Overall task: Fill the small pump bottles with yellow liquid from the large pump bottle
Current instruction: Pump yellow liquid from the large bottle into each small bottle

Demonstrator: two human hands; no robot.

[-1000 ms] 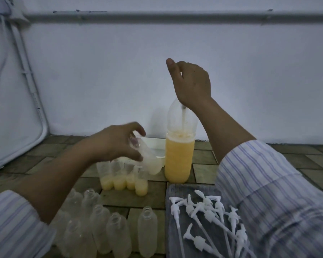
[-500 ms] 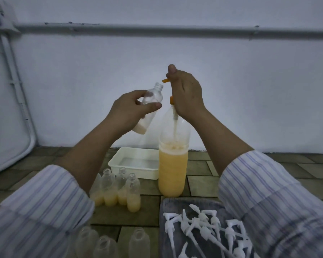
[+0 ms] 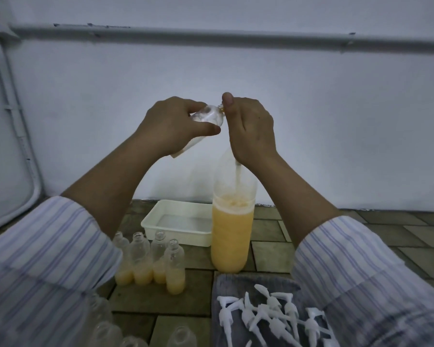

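Centre-left of the frame: left hand (image 3: pixel 171 123), raised within the last second from low over the floor to the height of the pump head, fingers and thumb curled round a small pump bottle (image 3: pixel 206 115). Bottle now tilted, mouth turned right and brought up against the nozzle; half a second ago held a little apart from it. Pale content visible at the bottle's lower end; level too blurred to judge.

Centre: right hand (image 3: pixel 251 128), fingers curled down over the pump head of the large pump bottle (image 3: pixel 232 226), thumb up beside the nozzle; pump head itself hidden under the hand. Meaning for the task, as a judgement: alignment complete, dispensing stroke under way or about to start, one more small bottle in hand for filling.

Large bottle: upright on the tiled floor (image 3: pixel 268 251), clear-walled, yellow liquid to somewhat above half height, froth on the surface, dip tube visible through the empty upper part.

Lower centre-left: four filled bottles (image 3: pixel 149 261), uncapped, in a close row, each with yellow liquid in the lower portion only. Behind them, just left of the large bottle, a white tray (image 3: pixel 178 237).

Bottom left edge: empty bottles (image 3: pixel 105 329), partly cut off.

Lower right: loose pump heads (image 3: pixel 268 314), white, heaped on a grey mat (image 3: pixel 226 281); none yet fitted.
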